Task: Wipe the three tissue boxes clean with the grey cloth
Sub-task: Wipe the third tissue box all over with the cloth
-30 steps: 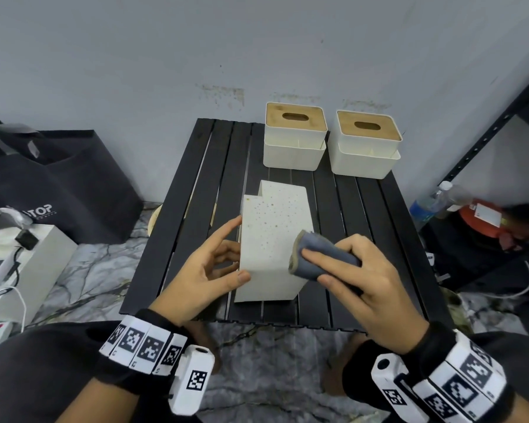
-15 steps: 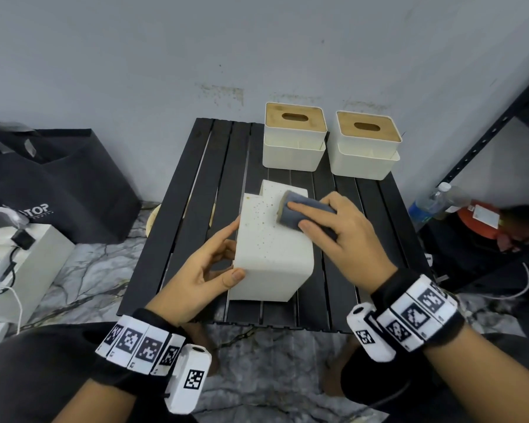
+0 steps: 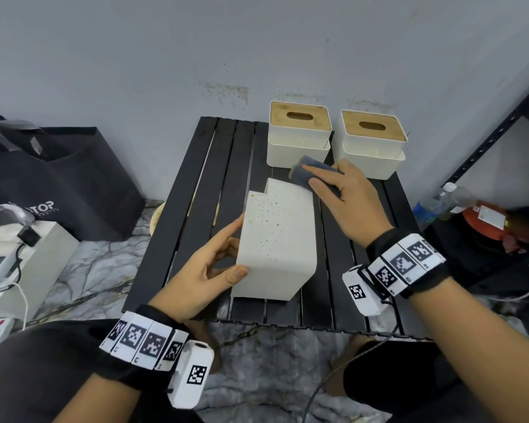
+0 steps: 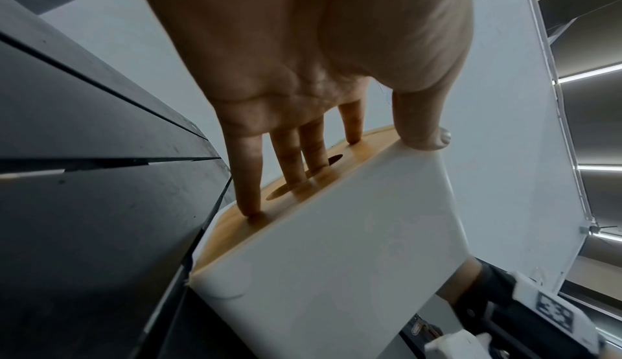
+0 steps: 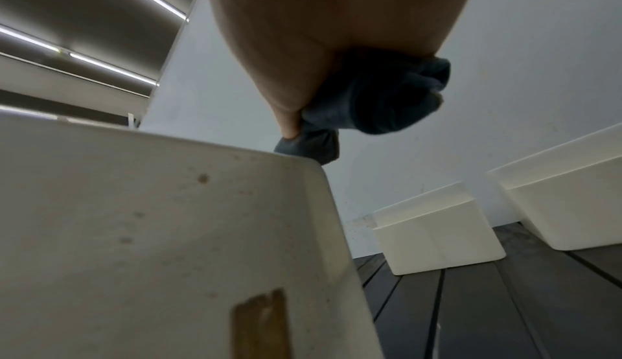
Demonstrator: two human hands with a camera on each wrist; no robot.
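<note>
Table point(image 3: 196, 209): cloth point(image 3: 310, 175) at box point(image 3: 281, 239) edge.

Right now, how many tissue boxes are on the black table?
3. Two upright boxes stand side by side at the table's far edge; a third box lies tipped on its side in front, steadied by the left hand. None seems hidden.

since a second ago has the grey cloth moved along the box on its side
Yes. The grey cloth, held in the right hand, has gone from the near end of the tipped tissue box to its far end, toward the two upright boxes.
</note>
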